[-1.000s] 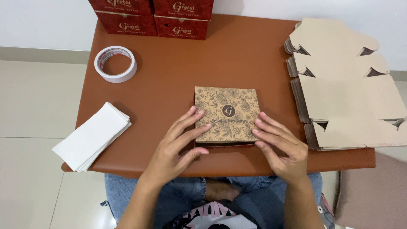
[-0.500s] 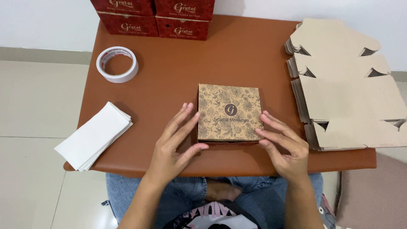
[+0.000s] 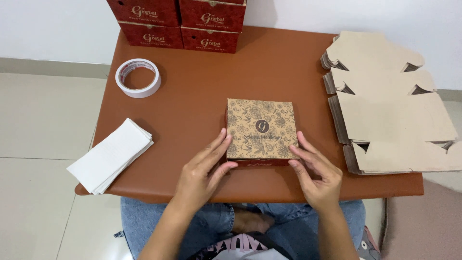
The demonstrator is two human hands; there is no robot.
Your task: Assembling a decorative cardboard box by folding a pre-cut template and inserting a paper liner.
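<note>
Box nudged farther up table, lid up, squared to edge

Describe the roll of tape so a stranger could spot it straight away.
Start at the brown table and go to its far left corner, just in front of the stacked red boxes. The roll of tape lies flat there, apart from the white paper stack nearer the front edge. It is the only round, ring-shaped thing on the table.
</note>
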